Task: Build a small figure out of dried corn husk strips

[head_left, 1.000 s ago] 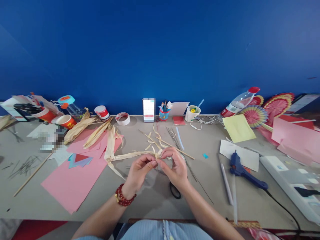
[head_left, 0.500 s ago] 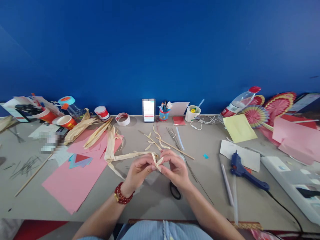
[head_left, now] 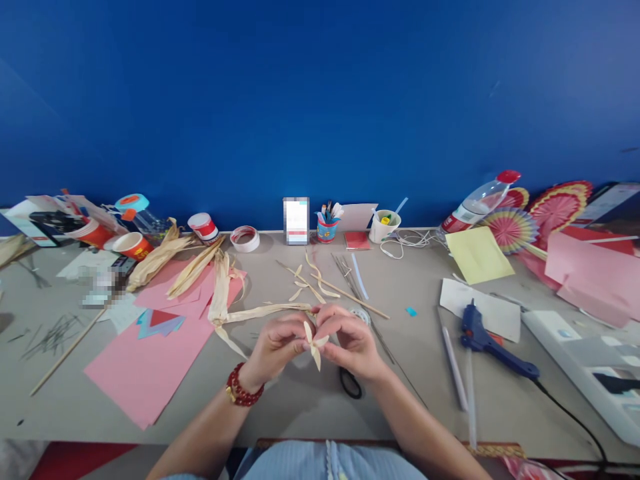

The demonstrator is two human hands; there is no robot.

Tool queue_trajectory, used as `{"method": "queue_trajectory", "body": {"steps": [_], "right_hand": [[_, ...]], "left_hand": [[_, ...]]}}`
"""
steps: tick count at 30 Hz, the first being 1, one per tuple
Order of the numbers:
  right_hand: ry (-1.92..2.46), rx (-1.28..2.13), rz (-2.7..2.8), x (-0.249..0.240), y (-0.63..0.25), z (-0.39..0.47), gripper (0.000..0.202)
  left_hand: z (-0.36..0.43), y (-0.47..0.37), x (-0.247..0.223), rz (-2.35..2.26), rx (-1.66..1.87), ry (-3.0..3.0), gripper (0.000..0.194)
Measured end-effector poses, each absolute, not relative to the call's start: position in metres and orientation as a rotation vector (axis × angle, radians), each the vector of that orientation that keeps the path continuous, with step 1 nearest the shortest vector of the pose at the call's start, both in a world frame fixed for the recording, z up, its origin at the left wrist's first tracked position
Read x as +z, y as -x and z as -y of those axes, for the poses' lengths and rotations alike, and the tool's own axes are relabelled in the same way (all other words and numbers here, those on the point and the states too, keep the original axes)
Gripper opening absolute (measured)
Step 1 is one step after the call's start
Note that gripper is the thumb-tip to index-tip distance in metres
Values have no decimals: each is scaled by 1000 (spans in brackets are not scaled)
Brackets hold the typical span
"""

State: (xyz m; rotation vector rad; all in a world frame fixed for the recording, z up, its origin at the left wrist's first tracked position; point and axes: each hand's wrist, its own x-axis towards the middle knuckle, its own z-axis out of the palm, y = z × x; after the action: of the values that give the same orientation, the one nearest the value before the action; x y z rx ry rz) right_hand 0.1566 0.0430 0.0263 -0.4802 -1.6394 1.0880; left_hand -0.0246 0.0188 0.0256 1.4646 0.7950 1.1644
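Observation:
Between my two hands is a small flower of pale corn husk petals (head_left: 315,357), with pointed petals spreading up, right and down. My left hand (head_left: 281,343) pinches it from the left, and my right hand (head_left: 350,340) pinches it from the right. Just beyond my fingers lies a long strip of corn husk (head_left: 265,311). Some cut husk pieces (head_left: 299,283) rest on thin sticks farther back. Below my right hand the black handle of a pair of scissors (head_left: 351,384) shows; their blades are hidden.
Pink paper sheets (head_left: 150,367) and dried corn husks (head_left: 160,263) lie at left. On the right are a blue glue gun (head_left: 480,333) with its cord, a glue stick (head_left: 454,367) and a white power strip (head_left: 575,360). A phone (head_left: 297,221) and a pen cup (head_left: 327,231) stand against the blue wall.
The husk flower has tilted and moved slightly down, so its lower petal now points towards me. Both hands have shifted a little downward and keep their pinch.

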Motion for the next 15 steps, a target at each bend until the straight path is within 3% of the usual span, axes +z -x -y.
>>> {"method": "queue_trajectory", "body": {"steps": [15], "right_hand": [[440,1341,1551,21,-156,-46,17]], "left_hand": [[-21,26,20,-698,1169,-1553,22]]}}
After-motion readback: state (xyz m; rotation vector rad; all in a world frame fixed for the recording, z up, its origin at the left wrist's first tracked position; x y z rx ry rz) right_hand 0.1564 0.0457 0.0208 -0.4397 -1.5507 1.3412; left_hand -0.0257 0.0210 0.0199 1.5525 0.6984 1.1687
